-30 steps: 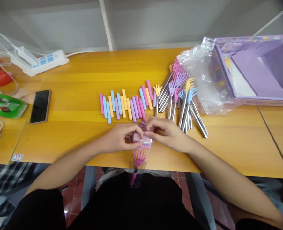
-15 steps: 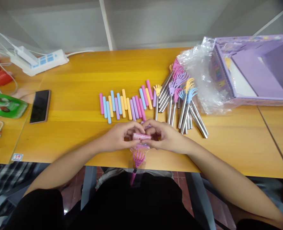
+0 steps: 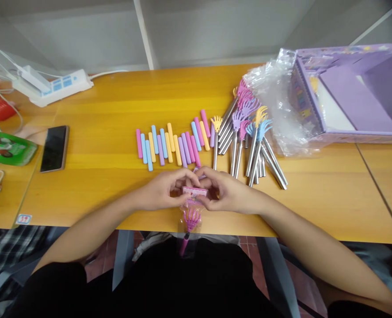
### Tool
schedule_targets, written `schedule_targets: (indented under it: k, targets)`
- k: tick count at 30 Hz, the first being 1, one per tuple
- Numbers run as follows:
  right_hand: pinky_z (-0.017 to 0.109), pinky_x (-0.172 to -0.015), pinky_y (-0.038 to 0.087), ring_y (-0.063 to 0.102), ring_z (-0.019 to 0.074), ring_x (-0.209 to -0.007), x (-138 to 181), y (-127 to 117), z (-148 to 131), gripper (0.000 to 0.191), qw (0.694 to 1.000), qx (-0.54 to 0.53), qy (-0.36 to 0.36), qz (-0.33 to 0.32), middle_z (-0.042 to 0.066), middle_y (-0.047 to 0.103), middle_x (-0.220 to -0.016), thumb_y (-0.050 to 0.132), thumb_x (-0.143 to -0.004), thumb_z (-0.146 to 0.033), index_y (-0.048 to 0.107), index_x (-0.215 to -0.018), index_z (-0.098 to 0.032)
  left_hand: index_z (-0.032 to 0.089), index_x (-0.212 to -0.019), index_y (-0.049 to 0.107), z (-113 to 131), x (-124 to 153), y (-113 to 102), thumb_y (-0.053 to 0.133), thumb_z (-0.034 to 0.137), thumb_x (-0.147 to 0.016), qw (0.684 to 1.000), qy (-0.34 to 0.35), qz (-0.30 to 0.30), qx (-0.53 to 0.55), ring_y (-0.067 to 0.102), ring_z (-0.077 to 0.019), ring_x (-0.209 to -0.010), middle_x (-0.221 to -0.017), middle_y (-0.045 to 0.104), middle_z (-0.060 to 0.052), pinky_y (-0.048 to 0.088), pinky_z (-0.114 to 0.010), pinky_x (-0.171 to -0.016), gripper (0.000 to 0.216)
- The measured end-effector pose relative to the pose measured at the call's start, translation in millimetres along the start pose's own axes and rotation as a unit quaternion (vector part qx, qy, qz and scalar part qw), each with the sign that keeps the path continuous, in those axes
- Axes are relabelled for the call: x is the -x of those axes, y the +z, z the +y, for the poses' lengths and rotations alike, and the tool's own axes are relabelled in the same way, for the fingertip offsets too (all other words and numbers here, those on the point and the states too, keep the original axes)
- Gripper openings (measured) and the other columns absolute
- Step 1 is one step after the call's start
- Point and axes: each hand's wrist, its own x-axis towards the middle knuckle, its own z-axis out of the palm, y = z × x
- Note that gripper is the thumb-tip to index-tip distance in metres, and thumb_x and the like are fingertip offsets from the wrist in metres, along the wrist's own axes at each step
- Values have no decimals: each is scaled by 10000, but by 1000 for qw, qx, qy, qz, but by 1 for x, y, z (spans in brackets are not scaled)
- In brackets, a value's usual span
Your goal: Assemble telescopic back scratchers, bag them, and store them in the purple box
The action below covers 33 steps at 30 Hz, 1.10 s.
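Note:
Between my left hand (image 3: 165,189) and my right hand (image 3: 227,191) is a small pink printed card (image 3: 195,191), pinched from both sides with fingers closed. Below it, a clear plastic bag hangs over the table's front edge with a pink back scratcher (image 3: 191,223) inside, claw end up and pink handle down. The card seems to sit at the bag's top; how they join is hidden by my fingers. Past my hands lies a row of coloured handle sleeves (image 3: 169,143) in pink, blue, yellow and purple. To its right, metal back scratchers with coloured claws (image 3: 245,132) are piled.
A purple box (image 3: 358,95) stands open at the right, with crumpled clear plastic bags (image 3: 277,106) against its left side. At the left lie a phone (image 3: 54,148), a white power strip (image 3: 58,88) with cables, and a green packet (image 3: 8,146).
The pink card has tilted so that more of its printed face shows, and my right thumb has shifted slightly on it. The view has moved a little; the laid-out pieces stay put.

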Motion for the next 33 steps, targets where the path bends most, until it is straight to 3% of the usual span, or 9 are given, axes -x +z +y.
schedule_targets:
  k: [5,10,17,19,21,23,27,29,33]
  targets:
    - [234,-650,444,616,104,-731,2,-6,-5,328,999,21,10,-23,-30,744,-912,710,-878,-159,525,-1140,-224,235,-1251,558,6,1,-2,692,240,-998,999,-31,-32,25,689,-150,-997,-1161,647,-61,598,-319,-876,286]
    - [217,-639,434,573,89,-715,4,-13,-9,320,999,24,23,-40,-59,692,-852,696,-900,-145,543,-1171,-217,275,-1291,379,5,3,1,922,329,-829,994,-78,-47,57,745,-218,-1044,-1335,669,-142,627,-376,-857,715]
    - [199,-639,485,603,77,-716,5,-18,-10,356,997,7,44,-57,-41,716,-898,762,-917,-195,541,-1196,-210,272,-1543,189,-2,8,12,938,327,-808,991,-114,-58,40,778,-224,-829,-1060,754,-89,625,-370,-765,1051]
    - [193,-580,496,622,78,-688,5,-20,-9,451,994,-33,73,-73,-21,729,-961,825,-906,-287,519,-1230,-218,282,-1594,186,1,9,12,925,318,-817,993,-97,-52,33,778,-224,-836,-1105,746,-102,627,-357,-747,1073]
    - [192,-525,504,649,88,-674,5,-22,-8,572,987,-82,100,-97,-3,732,-1014,886,-863,-375,504,-1260,-222,308,-1584,238,5,10,9,921,296,-817,996,-64,-29,51,788,-229,-881,-1201,726,-121,640,-349,-759,1028]
    - [195,-507,505,668,98,-684,5,-23,-7,619,982,-93,107,-121,-1,722,-1029,932,-810,-419,532,-1237,-217,333,-1545,302,9,11,2,931,270,-802,997,-23,36,70,788,-223,-914,-1217,711,-97,647,-321,-765,975]
    - [219,-605,507,645,105,-733,1,-21,-7,471,991,17,32,-131,-14,703,-940,941,-799,-467,657,-1044,-183,326,-1441,423,7,5,-15,979,273,-747,964,81,243,73,752,-192,-925,-1085,684,-21,637,-272,-765,891]
    - [236,-632,486,603,107,-721,-1,-21,-9,390,991,76,-4,-110,-20,678,-860,892,-856,-498,693,-948,-175,303,-1397,455,4,0,-21,1001,308,-728,942,124,300,81,742,-181,-911,-1043,684,-8,634,-273,-783,864]
    - [286,-712,514,633,145,-769,6,-37,-26,373,990,134,-9,-30,5,688,-855,835,-905,-537,725,-909,-180,303,-1422,413,2,-7,-24,913,514,-837,951,133,230,159,773,-193,-813,-1028,745,-25,640,-324,-752,798]
